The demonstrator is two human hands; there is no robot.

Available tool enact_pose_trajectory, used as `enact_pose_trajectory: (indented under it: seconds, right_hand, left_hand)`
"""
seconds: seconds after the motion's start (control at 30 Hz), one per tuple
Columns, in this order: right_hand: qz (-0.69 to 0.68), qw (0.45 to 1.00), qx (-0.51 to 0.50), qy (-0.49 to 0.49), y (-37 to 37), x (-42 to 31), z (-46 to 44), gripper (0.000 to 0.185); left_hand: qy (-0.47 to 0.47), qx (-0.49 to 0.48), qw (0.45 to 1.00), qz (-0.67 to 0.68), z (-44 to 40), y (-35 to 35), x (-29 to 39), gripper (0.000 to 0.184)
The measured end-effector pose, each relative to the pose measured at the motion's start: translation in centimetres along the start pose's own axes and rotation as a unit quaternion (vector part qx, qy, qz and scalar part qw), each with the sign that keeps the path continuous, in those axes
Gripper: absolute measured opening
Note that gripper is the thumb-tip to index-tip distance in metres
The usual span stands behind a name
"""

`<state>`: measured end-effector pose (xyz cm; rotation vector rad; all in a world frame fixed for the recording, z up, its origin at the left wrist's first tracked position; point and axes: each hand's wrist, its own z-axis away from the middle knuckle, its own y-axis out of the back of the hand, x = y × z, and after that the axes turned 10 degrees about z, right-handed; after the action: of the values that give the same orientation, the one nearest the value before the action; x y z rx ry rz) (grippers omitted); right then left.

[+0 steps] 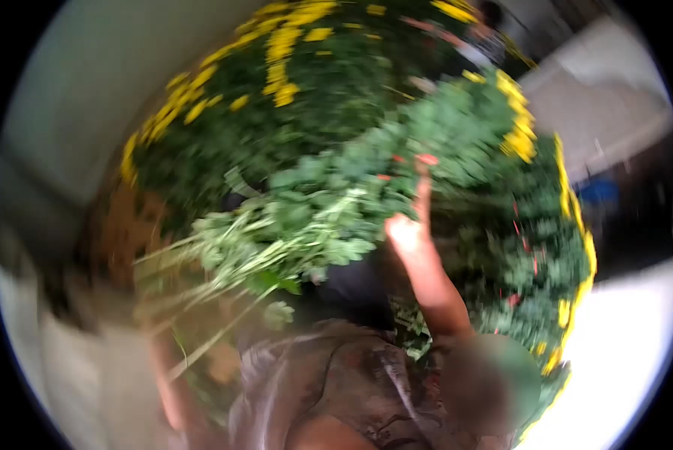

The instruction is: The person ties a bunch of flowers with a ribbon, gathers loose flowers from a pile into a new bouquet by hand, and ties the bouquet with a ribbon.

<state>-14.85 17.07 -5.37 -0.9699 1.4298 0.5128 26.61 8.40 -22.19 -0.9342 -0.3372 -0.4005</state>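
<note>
Right hand (pixel 407 231) up against the leafy bunch (pixel 306 214), one finger pointing up along it; other fingers tucked or lost in leaves, so can't tell how closed the grip is. Bunch runs slantwise past this hand: leaves against it, bare stems (pixel 220 289) off to its left and below, yellow flower heads (pixel 520 124) beyond it, up and right. Small red bit (pixel 426 159) at the raised fingertip, more red flecks just left of it.

Left hand (pixel 156 330) low by the stem ends, well apart from the right hand; smeared, can't tell if it's open or closed, or whether it touches the stems.

Beyond the bunch, a big flower pile (pixel 329 97), dark green with yellow edging; another flower stack (pixel 531 232) right of the right hand. Patterned shirt (pixel 329 367) below the grip, cut off at the bottom. Round patch right of it blurred out. Another person (pixel 486 45), far up-right of the grip, mostly smudge. Whole frame motion-blurred, corners black.
</note>
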Motion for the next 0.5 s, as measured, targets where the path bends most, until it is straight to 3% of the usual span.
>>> enact_pose_trajectory:
  seconds: [0.13,0.17,0.23,0.3,0.33,0.43,0.5]
  right_hand:
    - [-0.159,0.986,-0.017,-0.051,1.0,-3.1,-0.1,0.061]
    - [-0.156,0.986,-0.06,0.004,1.9,-3.5,-1.6,0.06]
    - [-0.169,0.985,-0.026,-0.011,3.8,-7.6,-2.2,0.063]
    - [-0.168,0.983,0.051,0.048,5.1,-10.5,-4.1,0.067]
    - [-0.159,0.98,0.117,0.021,5.0,-12.8,-5.4,0.07]
    - [-0.124,0.981,0.132,0.069,10.3,-15.9,-9.6,0.078]
    - [-0.05,0.965,0.239,0.093,13.5,-18.1,-10.3,0.082]
  left_hand:
    - [0.027,-0.031,0.99,-0.135,-0.5,4.9,6.3,0.029]
    - [0.031,-0.039,0.984,-0.169,-0.6,6.3,8.7,0.03]
    - [0.047,-0.062,0.97,-0.232,-0.8,9.8,14.1,0.033]
    - [0.066,-0.096,0.951,-0.286,-1.0,11.4,18.1,0.036]
    - [0.071,-0.11,0.942,-0.31,-1.8,11.2,18.7,0.037]
    - [-0.017,-0.06,0.917,-0.395,1.0,1.1,11.9,0.041]
    - [-0.033,-0.114,0.899,-0.422,4.2,-4.1,8.1,0.042]
